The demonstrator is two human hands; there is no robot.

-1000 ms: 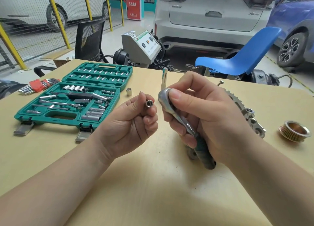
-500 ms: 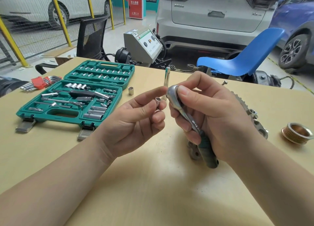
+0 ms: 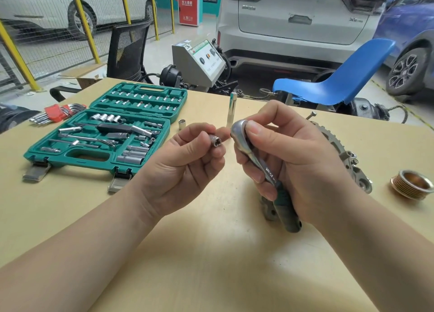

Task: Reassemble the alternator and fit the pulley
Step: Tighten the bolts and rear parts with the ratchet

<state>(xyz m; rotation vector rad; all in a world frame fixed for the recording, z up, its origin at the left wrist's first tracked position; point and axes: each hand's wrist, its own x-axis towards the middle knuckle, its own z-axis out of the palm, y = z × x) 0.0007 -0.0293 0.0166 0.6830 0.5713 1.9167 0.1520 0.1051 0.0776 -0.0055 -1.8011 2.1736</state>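
Note:
My left hand (image 3: 185, 168) pinches a small chrome socket (image 3: 215, 140) between thumb and fingers, its opening facing me, a short gap left of the ratchet head. My right hand (image 3: 298, 161) grips a ratchet wrench (image 3: 260, 168) with a chrome head and dark green handle, head up and tilted left. Behind my right hand lies the alternator housing (image 3: 347, 159), mostly hidden. The gold grooved pulley (image 3: 411, 186) sits on the table at the far right.
An open green socket set case (image 3: 70, 157) lies at the left with several sockets and bits. Red-holdered hex keys (image 3: 57, 113) lie beyond it. A loose socket (image 3: 182, 124) and a tall deep socket (image 3: 231, 109) stand mid-table. A long bolt (image 3: 311, 115) shows behind my right hand.
My left hand turned the socket and drew it slightly back from the ratchet head after bringing it close half a second ago. My right hand kept the ratchet almost still.

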